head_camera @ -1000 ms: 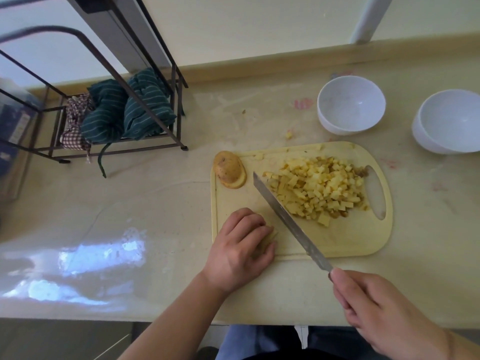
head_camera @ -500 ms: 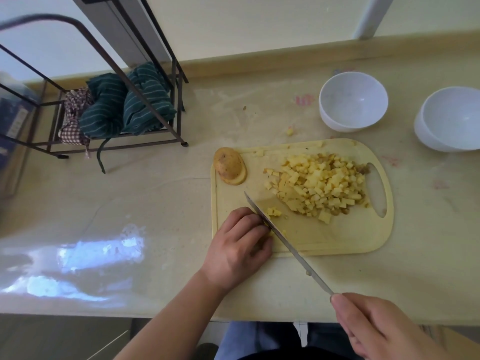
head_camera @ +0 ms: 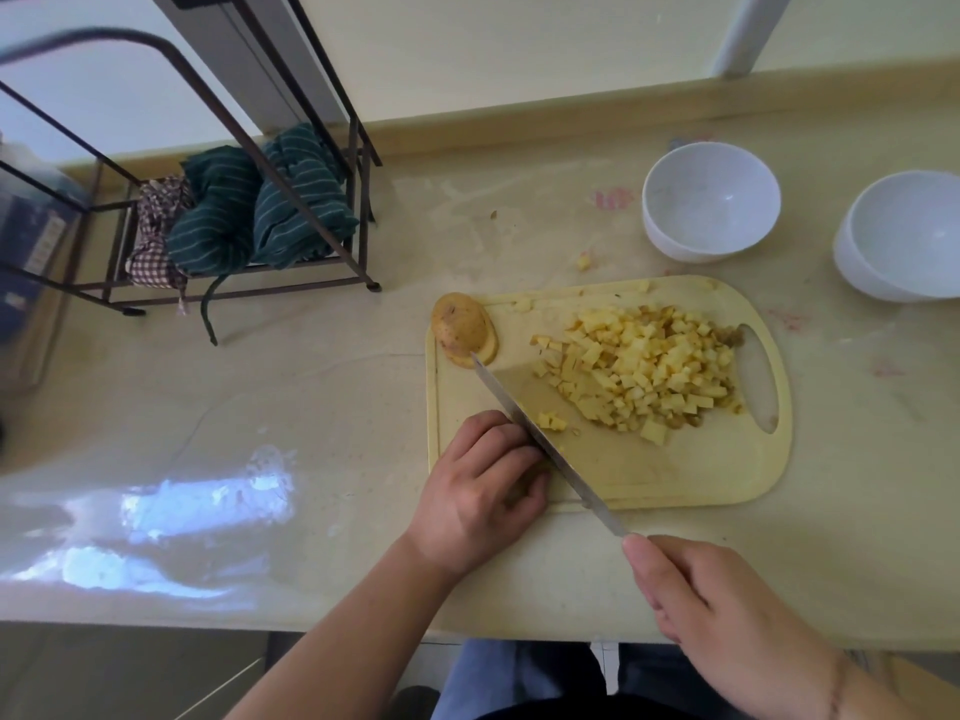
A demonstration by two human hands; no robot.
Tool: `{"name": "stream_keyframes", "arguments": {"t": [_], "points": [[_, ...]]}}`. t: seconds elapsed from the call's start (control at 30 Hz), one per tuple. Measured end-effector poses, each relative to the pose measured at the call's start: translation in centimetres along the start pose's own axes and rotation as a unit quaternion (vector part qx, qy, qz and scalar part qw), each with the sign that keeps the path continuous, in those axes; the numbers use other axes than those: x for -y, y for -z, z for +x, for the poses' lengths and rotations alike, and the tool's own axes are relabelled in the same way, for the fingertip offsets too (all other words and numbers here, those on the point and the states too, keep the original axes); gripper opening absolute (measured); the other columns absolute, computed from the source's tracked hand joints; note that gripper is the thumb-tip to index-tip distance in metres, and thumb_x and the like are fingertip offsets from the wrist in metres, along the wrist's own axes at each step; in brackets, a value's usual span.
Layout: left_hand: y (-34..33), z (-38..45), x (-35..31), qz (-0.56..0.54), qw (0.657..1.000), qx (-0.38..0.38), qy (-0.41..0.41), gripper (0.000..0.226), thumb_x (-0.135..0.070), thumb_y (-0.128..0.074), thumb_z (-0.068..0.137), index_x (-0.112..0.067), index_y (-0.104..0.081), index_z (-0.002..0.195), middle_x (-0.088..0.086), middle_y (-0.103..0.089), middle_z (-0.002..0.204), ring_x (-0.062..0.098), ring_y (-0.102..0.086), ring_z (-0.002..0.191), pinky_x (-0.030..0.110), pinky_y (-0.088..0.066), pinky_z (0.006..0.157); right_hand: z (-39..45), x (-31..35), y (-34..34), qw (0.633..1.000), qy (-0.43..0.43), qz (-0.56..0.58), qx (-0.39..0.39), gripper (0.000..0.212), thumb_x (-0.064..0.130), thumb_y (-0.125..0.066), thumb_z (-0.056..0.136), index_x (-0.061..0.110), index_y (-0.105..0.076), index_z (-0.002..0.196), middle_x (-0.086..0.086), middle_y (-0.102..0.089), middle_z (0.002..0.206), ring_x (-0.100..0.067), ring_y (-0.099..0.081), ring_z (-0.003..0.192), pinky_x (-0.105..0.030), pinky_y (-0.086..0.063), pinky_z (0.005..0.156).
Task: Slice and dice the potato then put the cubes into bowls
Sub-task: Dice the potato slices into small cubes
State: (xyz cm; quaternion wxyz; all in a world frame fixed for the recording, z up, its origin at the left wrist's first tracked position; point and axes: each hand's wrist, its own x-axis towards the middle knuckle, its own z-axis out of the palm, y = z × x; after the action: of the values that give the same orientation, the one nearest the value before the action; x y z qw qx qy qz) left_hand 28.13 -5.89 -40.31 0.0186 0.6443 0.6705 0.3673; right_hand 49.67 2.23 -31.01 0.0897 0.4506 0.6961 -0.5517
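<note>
The cutting board [head_camera: 675, 475] anchors everything. Two empty white bowls [head_camera: 710, 200] stand beyond its far right edge. Diced potato cubes [head_camera: 644, 366] heap at its centre-right; a potato end [head_camera: 462, 327] sits on its far-left corner. At its near-left corner, the left hand [head_camera: 483, 491] curls over something hidden beside the knife [head_camera: 540, 441], whose handle the right hand [head_camera: 727, 615] grips.

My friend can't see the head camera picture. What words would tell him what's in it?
A person's right hand holds a knife over a yellow cutting board, beside the curled left hand, with a pile of potato cubes and a potato end on it. Two white bowls sit empty behind.
</note>
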Motion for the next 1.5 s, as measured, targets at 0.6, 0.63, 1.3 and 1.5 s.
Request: {"name": "stream_keyframes", "arguments": {"t": [0.6, 0.63, 1.3, 1.5], "points": [[0.4, -0.7, -0.1, 0.016, 1.000, -0.011, -0.004, 0.013, -0.009, -0.080, 0.085, 0.002, -0.074, 0.084, 0.014, -0.070, 0.094, 0.035, -0.064, 0.093, 0.035, -0.052, 0.090, -1.6, 1.3, 1.2, 0.998, -0.015, 0.010, 0.056, 0.071, 0.072, -0.028, 0.082, 0.005, -0.040, 0.067, 0.003, -0.038, 0.042, -0.005, -0.036, 0.039, -0.014, -0.030, 0.046], [0.4, -0.7, -0.1, 0.016, 1.000, -0.010, -0.004, 0.012, -0.009, -0.081, 0.085, 0.002, -0.075, 0.085, 0.013, -0.070, 0.094, 0.035, -0.065, 0.093, 0.035, -0.052, 0.089, -1.7, 1.0, 1.0, 0.998, -0.017, 0.004, 0.052, 0.074, 0.076, -0.027, 0.082, 0.004, -0.040, 0.069, 0.002, -0.039, 0.043, -0.006, -0.036, 0.040, -0.015, -0.030, 0.047], [0.6, -0.5, 0.0, 0.003, 1.000, -0.004, 0.000, 0.012, -0.009, -0.082, 0.084, 0.001, -0.075, 0.088, 0.011, -0.071, 0.097, 0.033, -0.064, 0.096, 0.033, -0.052, 0.093, 1.0, 0.9, -0.5, 1.000, 0.000, 0.016, 0.027, 0.067, 0.084, -0.032, 0.075, 0.018, -0.038, 0.063, 0.004, -0.033, 0.054, -0.009, -0.029, 0.050, -0.031, -0.029, 0.053], [0.7, -0.5, -0.2, 0.012, 1.000, -0.006, 0.000, 0.012, -0.006, -0.082, 0.083, 0.001, -0.074, 0.084, 0.011, -0.068, 0.091, 0.032, -0.062, 0.091, 0.034, -0.052, 0.090, 0.0, 1.7, 2.0, 0.995, -0.057, 0.068, 0.045, 0.055, 0.063, -0.036, 0.083, 0.010, -0.038, 0.068, 0.005, -0.025, 0.051, -0.007, -0.019, 0.040, -0.012, -0.020, 0.037]]}}
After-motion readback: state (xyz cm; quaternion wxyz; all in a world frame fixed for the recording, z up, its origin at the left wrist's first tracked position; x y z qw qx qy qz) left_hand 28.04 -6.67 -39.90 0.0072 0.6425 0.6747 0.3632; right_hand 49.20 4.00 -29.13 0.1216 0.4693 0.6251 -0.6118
